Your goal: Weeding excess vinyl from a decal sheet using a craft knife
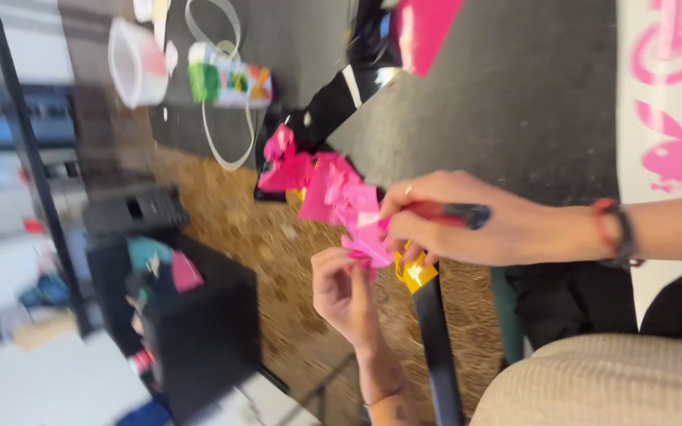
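Scissors (444,213) with a red-and-dark handle were gripped in the right hand (467,221), fingers curled shut around them, at the centre of the frame. Crumpled pink paper (341,197) was pinched by the left hand (345,288) just below. By judgement, the paper should be kept taut and the blades fed slowly, clear of the pinching fingertips. A yellow scrap (414,274) was seen between the hands.

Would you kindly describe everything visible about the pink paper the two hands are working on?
The pink paper is a crumpled, folded strip of thin, glossy-looking sheet, bright pink and blurred. It hangs in the air above the woven mat. The left hand pinches its lower end from below. The right hand, gripping a red and black tool, touches it from the side. A yellow scrap sits just beneath.
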